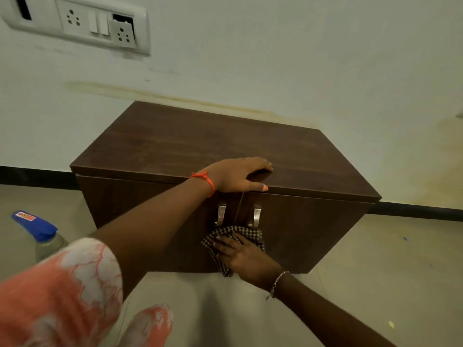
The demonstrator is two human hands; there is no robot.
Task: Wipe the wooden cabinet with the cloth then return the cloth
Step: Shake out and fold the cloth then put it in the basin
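A low dark wooden cabinet [205, 144] stands on the floor against the wall, with two doors and two metal handles [221, 216]. My left hand [235, 175] rests flat on the front edge of its top, fingers spread, holding nothing. My right hand [245, 256] presses a black-and-white checked cloth [233, 234] against the door fronts just below the handles. Part of the cloth is hidden under my palm.
A spray bottle with a blue cap [40, 234] stands on the tiled floor left of the cabinet. A switch and socket panel [82, 23] is on the wall above. My knees in an orange-white garment [62, 296] fill the lower left.
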